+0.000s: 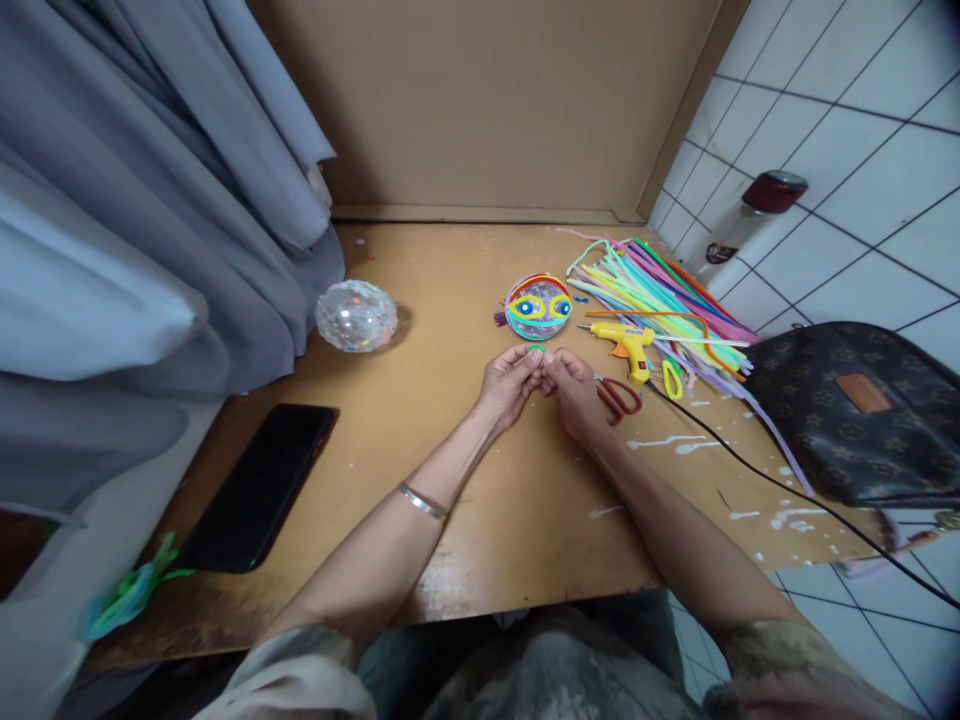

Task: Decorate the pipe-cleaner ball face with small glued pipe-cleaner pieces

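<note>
Both hands meet at the middle of the table, fingertips pinched together around a small green piece (536,348). My left hand (510,385) holds it from the left, and my right hand (571,388) closes on it from the right. Just beyond them rests a round decorated ball (538,308) with yellow-ringed blue eyes, a red arc on top and a turquoise line below. Red-handled scissors (621,400) lie beside my right hand, partly hidden by it. A yellow glue gun (626,345) lies to the right of the ball.
Colourful pipe cleaners (660,290) are heaped at the right, with a yellow loop (672,380) nearby. Further right are a dark patterned bag (862,420) and a bottle (739,230). A clear speckled ball (356,316) and a black phone (259,490) lie left. A black cord (765,468) crosses the right side.
</note>
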A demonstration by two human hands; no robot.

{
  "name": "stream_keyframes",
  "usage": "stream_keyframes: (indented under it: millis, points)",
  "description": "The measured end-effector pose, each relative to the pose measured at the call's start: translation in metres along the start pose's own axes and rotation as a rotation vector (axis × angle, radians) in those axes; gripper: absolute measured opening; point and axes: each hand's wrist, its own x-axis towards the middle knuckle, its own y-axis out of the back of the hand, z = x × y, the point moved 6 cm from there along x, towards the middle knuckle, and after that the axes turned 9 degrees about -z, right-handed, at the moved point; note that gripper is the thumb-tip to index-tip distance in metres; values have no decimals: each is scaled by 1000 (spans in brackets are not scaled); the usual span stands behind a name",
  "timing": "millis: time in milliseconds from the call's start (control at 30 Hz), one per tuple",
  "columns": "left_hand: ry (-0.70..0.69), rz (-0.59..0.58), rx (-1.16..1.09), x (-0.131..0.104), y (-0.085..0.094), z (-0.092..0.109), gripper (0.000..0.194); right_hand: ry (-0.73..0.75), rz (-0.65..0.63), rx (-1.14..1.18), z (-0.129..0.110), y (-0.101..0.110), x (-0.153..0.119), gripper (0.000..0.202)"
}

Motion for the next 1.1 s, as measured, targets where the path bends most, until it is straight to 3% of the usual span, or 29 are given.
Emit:
stream_keyframes:
  millis: [267,500,667,1100]
  points:
    - [30,-57,-27,-1,-5,2,37,-14,5,12,-1,-1,-2,53]
    - [34,20,-85,-1,-3,3,33,-194,-68,148,-3,-8,-4,61]
    - [29,59,-92,-2,-3,4,25,-209,-101,174,-6,-11,-5,68]
    - [38,9,-67,-2,-8,8,37,-180,-75,174,1,-11,-4,66]
